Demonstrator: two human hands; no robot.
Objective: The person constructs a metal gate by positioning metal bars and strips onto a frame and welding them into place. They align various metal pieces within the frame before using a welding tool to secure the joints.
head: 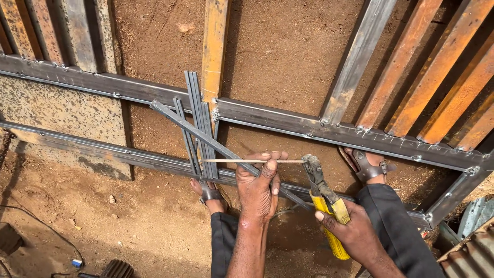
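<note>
While pinching thin rod (252, 161) in left hand (260, 188) over crossed flat bars (198, 126), right hand (350, 226) fingers closed around yellow-handled holder (324, 203) clamping rod end; risks slipping, probably from light fingertip hold.

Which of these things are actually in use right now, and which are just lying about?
In use: left hand steadying thin rod; right hand holding yellow-handled electrode holder; loose flat bars; steel frame.

Lying about: black cable; corrugated sheet; ribbed tool part.
</note>
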